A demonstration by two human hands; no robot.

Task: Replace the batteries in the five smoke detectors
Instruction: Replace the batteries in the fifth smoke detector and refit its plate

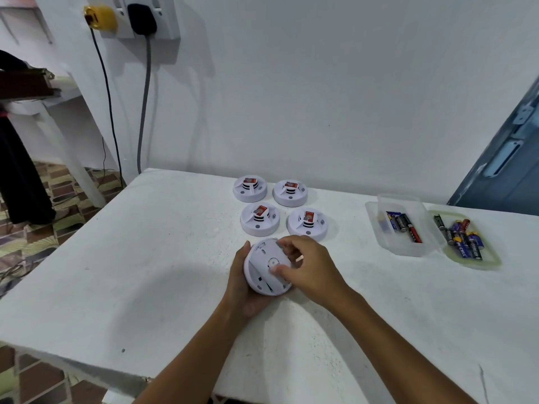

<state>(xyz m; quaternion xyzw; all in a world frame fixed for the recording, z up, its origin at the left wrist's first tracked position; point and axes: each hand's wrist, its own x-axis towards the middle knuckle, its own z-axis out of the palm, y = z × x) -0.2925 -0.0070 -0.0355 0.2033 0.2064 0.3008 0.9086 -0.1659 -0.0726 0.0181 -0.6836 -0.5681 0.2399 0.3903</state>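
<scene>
A white round smoke detector point(262, 272) is turned back side up in my left hand point(239, 287), which cups it from the left and below. My right hand point(309, 266) rests on its back with thumb and fingers pinching at the cover. Several more white detectors, each with a red label on top, stand face up behind it in a square: back left point(250, 188), back right point(290, 193), front left point(259, 219) and front right point(307, 224). Batteries point(402, 224) lie in a clear container point(408, 246). More batteries point(463, 239) lie on its lid point(493, 260).
The white table point(145, 258) stands against a white wall. Its left edge drops to a tiled floor. Two cables hang from wall sockets point(140, 18) at the upper left. A blue door point(510, 170) is at the right.
</scene>
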